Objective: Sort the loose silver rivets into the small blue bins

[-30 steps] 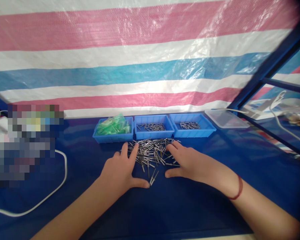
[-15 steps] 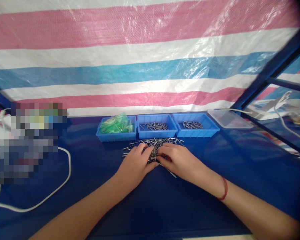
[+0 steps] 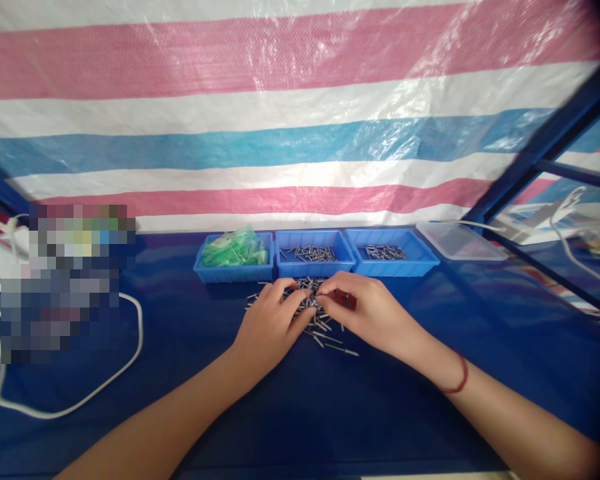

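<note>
A loose pile of silvery blind rivets [image 3: 320, 325] lies on the blue tabletop, partly covered by both hands. From the left, my left hand [image 3: 267, 317] bends over the pile, its thumb and fingers curled around some rivets. My right hand [image 3: 367, 308] reaches in from the other side. Its thumb and forefinger come together at the pile's middle, close to the left fingertips, in a pinch on rivets; exactly how many is hidden. A few rivets stick out toward me below the hands.
Behind the pile stand three blue bins: one with green plastic packets [image 3: 237, 248], the middle bin [image 3: 315, 272] and the right bin [image 3: 400, 268] with rivets. A clear plastic lid [image 3: 460, 241] lies farther right. A white cable [image 3: 139, 333] loops at left, beside a blurred-out area.
My right hand has lifted and shifted slightly away, its fingers more arched. The rivets under it have spread toward me, and more of them show between the hands. My left hand stays nearly in place.
</note>
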`<act>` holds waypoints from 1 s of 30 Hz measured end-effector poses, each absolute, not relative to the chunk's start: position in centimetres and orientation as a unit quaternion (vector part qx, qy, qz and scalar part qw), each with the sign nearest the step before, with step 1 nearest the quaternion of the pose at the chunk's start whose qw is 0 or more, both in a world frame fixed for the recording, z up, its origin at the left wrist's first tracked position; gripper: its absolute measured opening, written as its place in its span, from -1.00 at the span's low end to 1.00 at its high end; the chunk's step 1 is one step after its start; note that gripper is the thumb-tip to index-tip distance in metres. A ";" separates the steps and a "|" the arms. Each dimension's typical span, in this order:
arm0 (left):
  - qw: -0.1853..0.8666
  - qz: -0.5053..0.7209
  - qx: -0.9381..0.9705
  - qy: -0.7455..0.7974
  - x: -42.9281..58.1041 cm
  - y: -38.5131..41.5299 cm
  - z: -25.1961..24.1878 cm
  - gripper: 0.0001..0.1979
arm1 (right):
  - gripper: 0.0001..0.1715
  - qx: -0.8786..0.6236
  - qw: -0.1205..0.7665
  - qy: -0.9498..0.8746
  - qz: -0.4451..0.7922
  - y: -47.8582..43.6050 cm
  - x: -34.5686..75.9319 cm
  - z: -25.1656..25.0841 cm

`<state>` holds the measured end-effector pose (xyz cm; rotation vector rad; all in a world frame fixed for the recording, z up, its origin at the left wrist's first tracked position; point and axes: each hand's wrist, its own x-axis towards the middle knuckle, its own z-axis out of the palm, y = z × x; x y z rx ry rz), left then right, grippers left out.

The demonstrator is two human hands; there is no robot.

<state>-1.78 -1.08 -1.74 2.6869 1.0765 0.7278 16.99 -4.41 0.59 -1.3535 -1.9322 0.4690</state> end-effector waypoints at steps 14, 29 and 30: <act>0.239 0.323 0.848 0.346 -1.4 -1.2 -1.5 -0.89 | -0.87 -0.509 0.441 -0.700 0.239 -4.9 15.7 0.3; 0.247 0.338 0.828 0.373 -1.9 -1.1 -0.8 -0.89 | -0.91 -0.514 0.443 -0.692 0.245 -4.6 16.3 0.7; 0.246 0.342 0.828 0.371 -1.9 -1.1 -0.8 -0.88 | -0.91 -0.512 0.441 -0.695 0.244 -4.5 16.4 0.5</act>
